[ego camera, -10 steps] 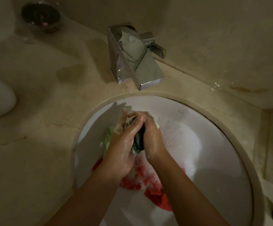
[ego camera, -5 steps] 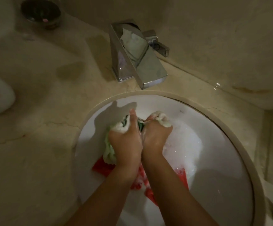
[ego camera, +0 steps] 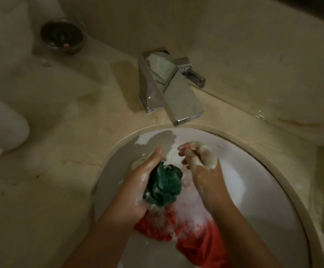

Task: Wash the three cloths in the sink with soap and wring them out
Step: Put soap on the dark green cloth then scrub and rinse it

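Low in the frame, over the white sink (ego camera: 263, 190), the two hands are apart. The left hand (ego camera: 138, 190) cups a bunched dark green cloth (ego camera: 165, 186) against its palm. The right hand (ego camera: 201, 161), fingers curled and soapy, seems to clutch a pale lump, possibly foam; the dim light leaves that unclear. A red cloth (ego camera: 201, 240) lies beneath them in suds. The chrome faucet (ego camera: 168, 88) stands above centre.

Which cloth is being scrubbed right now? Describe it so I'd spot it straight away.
Start at the chrome faucet and drop into the white sink below it. The left hand holds a bunched dark green cloth above the suds. Its neighbour, the red cloth, lies flat on the basin floor nearer the person.
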Demonstrator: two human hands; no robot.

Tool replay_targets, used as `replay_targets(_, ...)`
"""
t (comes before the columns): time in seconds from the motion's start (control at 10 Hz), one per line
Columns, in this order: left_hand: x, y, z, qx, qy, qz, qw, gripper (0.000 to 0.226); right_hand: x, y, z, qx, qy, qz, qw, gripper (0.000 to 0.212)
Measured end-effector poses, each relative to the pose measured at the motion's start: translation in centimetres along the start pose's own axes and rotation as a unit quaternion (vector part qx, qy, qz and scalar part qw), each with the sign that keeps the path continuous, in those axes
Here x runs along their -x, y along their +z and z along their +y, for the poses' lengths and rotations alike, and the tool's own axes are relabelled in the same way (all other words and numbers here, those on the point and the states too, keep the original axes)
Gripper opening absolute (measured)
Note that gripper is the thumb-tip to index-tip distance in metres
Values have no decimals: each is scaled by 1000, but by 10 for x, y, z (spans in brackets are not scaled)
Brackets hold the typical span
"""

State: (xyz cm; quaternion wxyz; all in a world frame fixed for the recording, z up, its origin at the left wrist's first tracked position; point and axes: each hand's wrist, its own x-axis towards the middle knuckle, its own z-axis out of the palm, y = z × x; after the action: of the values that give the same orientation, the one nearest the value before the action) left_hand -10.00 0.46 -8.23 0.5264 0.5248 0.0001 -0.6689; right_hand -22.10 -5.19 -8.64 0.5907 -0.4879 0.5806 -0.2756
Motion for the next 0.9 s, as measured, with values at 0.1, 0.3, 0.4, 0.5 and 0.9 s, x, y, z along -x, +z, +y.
replay_targets(0.1, 10, -2, 8, 25, -19, -47, 998, 53, -4, -4, -26, 22, -107, 29, 994, 20)
replay_targets(0.3, 7, -7, 4, -53, 46, -51, 996, 66, -21, -2, -70, 108, -210, 93, 967, 25)
replay_targets(0.4, 6, -6, 1, -175, 118, -2, 977, 45, -35, -4, -82, 171, -241, 121, 948, 24)
replay_targets(0.5, 6, -3, 1, -212, 122, 33, 969, 55, -46, -6, -88, 218, -264, 144, 929, 25)
replay_targets(0.9, -5, 7, -6, -222, 153, 79, 960, 61, -62, -12, -97, 495, -344, 261, 754, 34)
